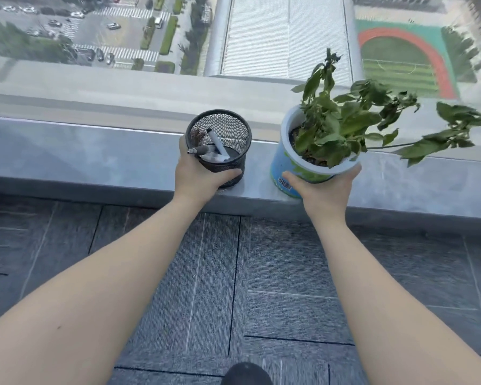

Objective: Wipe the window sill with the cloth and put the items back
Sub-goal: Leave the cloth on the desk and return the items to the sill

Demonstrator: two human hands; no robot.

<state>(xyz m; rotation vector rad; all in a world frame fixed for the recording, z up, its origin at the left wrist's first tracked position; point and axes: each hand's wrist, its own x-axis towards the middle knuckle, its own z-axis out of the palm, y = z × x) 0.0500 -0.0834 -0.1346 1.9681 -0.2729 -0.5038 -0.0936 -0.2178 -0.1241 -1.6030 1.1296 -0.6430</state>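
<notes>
Shoe tip [246, 374] at bottom edge, carpet-tile floor [289, 287] below the sill. Both forearms reach fwd to the window sill [95, 162]. Left hand [199, 176] wraps the mesh pen cup [220, 145], grip clamped on its near wall, thumb on the right side. Cup stands upright, base at the sill's front edge, can't tell if fully seated. Pens [214, 148] inside lean, tips toward the left. Right hand [324, 187] is clamped on the plant pot [297, 162], just right of the cup, not touching it. Pot tilts, axis leaning away/right, base overhanging the sill's front edge. Leaves [353, 126] sprawl right. Each item sits directly ahead of its own hand. No cloth in view. Beyond the sill: glass, street far below.
</notes>
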